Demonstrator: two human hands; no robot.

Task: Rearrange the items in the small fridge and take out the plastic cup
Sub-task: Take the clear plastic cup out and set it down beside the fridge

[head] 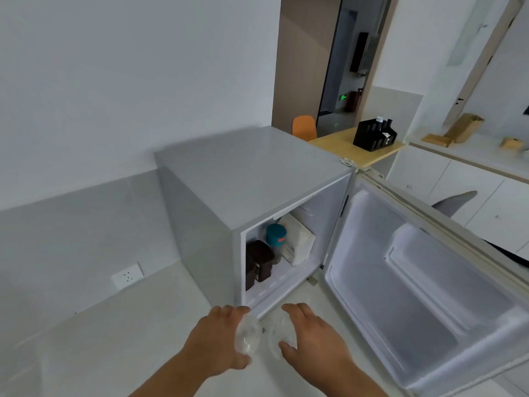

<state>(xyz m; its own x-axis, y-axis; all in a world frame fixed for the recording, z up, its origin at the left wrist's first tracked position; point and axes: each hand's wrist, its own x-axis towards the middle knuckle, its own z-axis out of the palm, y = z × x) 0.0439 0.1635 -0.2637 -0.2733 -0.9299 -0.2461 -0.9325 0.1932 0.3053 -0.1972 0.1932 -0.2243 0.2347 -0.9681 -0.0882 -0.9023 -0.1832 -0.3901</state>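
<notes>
Fridge (229, 179) door (429, 270) hanging open. Left hand (220, 336) gripping a clear cup (247, 336), fingers curled around it, just outside the opening. Right hand (312, 330) cupping a second clear cup (279, 333); blurry. Brown box (259, 259), teal-lidded jar (276, 239), white pack (297, 242) sitting inside.

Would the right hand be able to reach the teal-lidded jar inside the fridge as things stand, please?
Probably yes. The fridge door is swung wide open and nothing stands in front of the teal-lidded jar on the right hand's side. But that hand is curled around a clear plastic cup, so it isn't free.
</notes>
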